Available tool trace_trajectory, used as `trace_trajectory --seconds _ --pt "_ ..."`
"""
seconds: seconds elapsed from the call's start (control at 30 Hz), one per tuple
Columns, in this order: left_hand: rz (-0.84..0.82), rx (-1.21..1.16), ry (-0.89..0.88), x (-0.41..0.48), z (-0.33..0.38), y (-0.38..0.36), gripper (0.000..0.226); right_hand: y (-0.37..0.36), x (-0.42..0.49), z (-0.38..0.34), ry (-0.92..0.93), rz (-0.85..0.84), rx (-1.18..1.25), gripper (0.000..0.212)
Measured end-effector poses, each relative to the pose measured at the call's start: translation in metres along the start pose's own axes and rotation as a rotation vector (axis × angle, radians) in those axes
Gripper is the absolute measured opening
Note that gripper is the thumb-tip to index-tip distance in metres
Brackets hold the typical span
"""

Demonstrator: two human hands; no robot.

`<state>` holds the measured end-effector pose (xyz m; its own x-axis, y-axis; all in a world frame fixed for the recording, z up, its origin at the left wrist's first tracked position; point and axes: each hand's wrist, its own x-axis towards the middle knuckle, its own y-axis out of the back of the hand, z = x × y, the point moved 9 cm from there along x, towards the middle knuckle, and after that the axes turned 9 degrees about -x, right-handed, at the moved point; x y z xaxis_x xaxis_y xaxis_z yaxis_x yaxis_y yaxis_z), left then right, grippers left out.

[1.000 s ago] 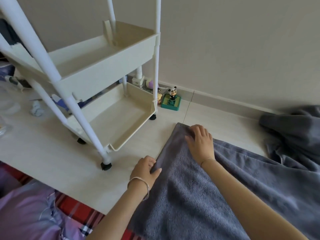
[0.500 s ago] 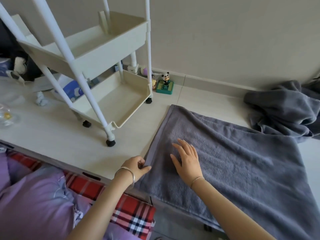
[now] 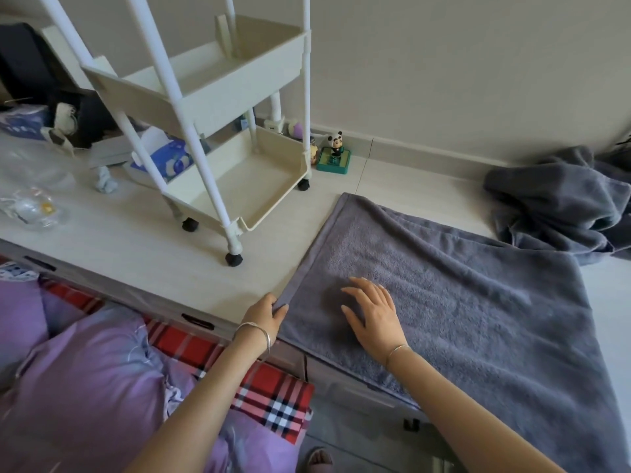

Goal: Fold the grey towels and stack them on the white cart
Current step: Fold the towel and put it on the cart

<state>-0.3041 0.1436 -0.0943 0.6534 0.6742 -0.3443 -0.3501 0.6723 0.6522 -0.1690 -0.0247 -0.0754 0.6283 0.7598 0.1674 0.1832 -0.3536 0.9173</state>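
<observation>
Left hand pinches grey towel at its near corner, right hand flat on top. Soft, floppy, prob light — grab corners, not middle.

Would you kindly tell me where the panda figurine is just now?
In the head view, the panda figurine stands on a green base against the wall, just right of the white cart, beyond the spread grey towel.

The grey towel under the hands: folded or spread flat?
Spread flat: the grey towel lies open on the surface, left hand pinching its edge, right hand flat on it.
</observation>
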Motion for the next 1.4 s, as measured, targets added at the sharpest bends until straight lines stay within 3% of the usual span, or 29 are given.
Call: trace_trajectory --seconds 0.07,0.13,0.23,0.3,0.4,0.57,0.67,0.8,0.9,1.03,1.17,1.3,1.4 --pt "0.016 0.195 -0.006 0.0 0.013 0.001 0.02 0.001 -0.001 0.007 -0.022 -0.011 0.005 0.047" --pt "0.102 0.405 -0.031 0.001 0.033 0.004 0.025 0.007 0.001 0.014 -0.046 -0.016 0.019 0.045" --pt "0.183 0.401 -0.257 0.004 0.08 -0.015 0.041 0.013 0.003 0.032 -0.09 -0.027 0.015 0.039" --pt "0.085 0.395 -0.394 0.006 0.109 -0.046 0.048 0.011 0.003 0.04 -0.099 -0.058 -0.019 0.052" --pt "-0.112 0.448 -0.407 0.01 0.125 -0.104 0.05 0.001 0.0 0.052 -0.092 -0.16 -0.066 0.07" --pt "-0.105 0.535 -0.364 0.015 0.109 -0.126 0.058 0.009 -0.003 0.091 -0.107 -0.181 -0.175 0.077" --pt "-0.104 0.561 -0.378 0.016 0.111 -0.127 0.055 0.037 0.0 0.132 -0.213 -0.159 -0.193 0.067" --pt "0.001 0.541 -0.387 0.034 0.149 -0.114 0.045 0.098 0.011 0.175 -0.19 0.029 -0.161 0.041" --pt "0.034 0.426 -0.566 0.049 0.21 -0.125 0.041 0.14 0.023 0.229 -0.272 0.082 -0.196 0.032" --pt "-0.146 0.379 -0.778 0.068 0.29 -0.184 0.04 0.164 0.034 0.299 -0.402 -0.098 -0.25 0.033" --pt "-0.285 0.502 -0.78 0.089 0.318 -0.243 0.04 0.153 0.04 0.323 -0.365 -0.274 -0.246 0.029" --pt "-0.27 0.517 -0.747 0.104 0.321 -0.262 0.035 0.142 0.047 0.33 -0.275 -0.403 -0.311 0.028" --pt "-0.196 0.312 -0.742 0.111 0.332 -0.259 0.016 0.139 0.045 0.342 -0.246 -0.531 -0.261 0.025"
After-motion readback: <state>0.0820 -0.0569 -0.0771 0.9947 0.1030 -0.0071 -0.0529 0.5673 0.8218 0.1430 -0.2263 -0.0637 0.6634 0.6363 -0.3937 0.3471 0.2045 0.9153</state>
